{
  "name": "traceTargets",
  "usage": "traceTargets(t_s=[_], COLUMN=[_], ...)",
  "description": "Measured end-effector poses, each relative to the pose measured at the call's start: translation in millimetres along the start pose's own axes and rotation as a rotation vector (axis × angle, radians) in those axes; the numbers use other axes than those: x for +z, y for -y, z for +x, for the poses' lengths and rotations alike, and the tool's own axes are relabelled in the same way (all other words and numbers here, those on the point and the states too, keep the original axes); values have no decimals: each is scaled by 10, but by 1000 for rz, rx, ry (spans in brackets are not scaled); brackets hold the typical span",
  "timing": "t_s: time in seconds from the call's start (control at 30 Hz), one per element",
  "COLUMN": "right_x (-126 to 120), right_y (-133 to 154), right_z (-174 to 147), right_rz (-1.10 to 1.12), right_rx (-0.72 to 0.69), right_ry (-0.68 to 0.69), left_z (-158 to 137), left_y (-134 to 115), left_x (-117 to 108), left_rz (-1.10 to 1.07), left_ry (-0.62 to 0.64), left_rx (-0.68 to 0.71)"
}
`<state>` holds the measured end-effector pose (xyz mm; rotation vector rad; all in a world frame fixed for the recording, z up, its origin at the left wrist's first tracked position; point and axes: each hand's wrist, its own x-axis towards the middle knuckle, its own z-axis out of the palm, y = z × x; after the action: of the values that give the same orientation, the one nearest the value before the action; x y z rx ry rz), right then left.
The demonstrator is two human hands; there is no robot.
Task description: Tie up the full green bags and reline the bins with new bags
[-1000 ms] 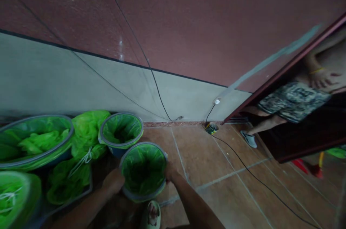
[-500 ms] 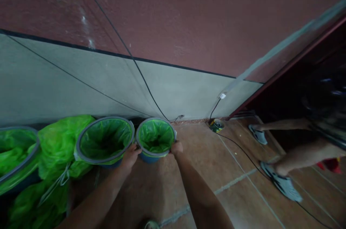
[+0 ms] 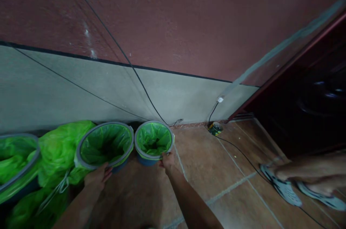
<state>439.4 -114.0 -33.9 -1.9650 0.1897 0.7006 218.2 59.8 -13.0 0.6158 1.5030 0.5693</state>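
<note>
A small blue trash can (image 3: 147, 161) with a grey rim and a green liner stands against the wall. My right hand (image 3: 168, 160) is closed on the front right of its rim. Left of it stands a larger trash can (image 3: 81, 157), also lined in green. My left hand (image 3: 96, 177) is at the front of that larger can's rim, with its fingers partly extended; whether they touch the rim is hard to see. A tied green garbage bag (image 3: 63, 146) sits left of the larger can, its white drawstring (image 3: 62, 185) hanging in front.
Another green-lined bin (image 3: 35, 164) is at the left edge. A small tin (image 3: 215, 128) and a black cable (image 3: 239, 148) lie on the tiled floor (image 3: 216, 171). At right, a person's feet in grey clogs (image 3: 286, 187) stand near a dark door (image 3: 310, 106).
My left hand has left the small can's rim and moved left to the larger can. My right hand has slid toward the rim's front. The other person's feet have come together.
</note>
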Motion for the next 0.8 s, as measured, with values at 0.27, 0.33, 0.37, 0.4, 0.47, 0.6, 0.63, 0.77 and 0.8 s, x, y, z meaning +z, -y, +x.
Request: traceTargets(t_s=[0.27,0.33,0.37,0.4,0.47,0.6,0.63,0.77,0.8], right_x=[5,-4,-13,-22,-38,-34,-26,-20,-30], right_y=[-55,-101,-125,-146,-181,-228,-242,-317,-335], right_z=[-133,-144,-147,-149,-146,-144,-149,-199,-211], right_rz=[155,168,178,188,193,158,144,131,141], right_rx=[74,66,60,52,46,40,37,19,13], right_ry=[24,8,4,1,-2,-29,-40,-60,-59], left_z=[-172,-199,-209,-216,-225,-227,-224,-207,-206], left_y=[135,170,185,196,208,197,193,198,203], left_x=[-131,-185,-211,-234,-267,-291,-296,-335,-347], left_rz=[-38,-35,-30,-25,-17,-1,5,26,31], left_ry=[10,22,31,40,56,62,69,83,87], left_rx=[-16,-16,-19,-21,-18,-10,-11,-2,2])
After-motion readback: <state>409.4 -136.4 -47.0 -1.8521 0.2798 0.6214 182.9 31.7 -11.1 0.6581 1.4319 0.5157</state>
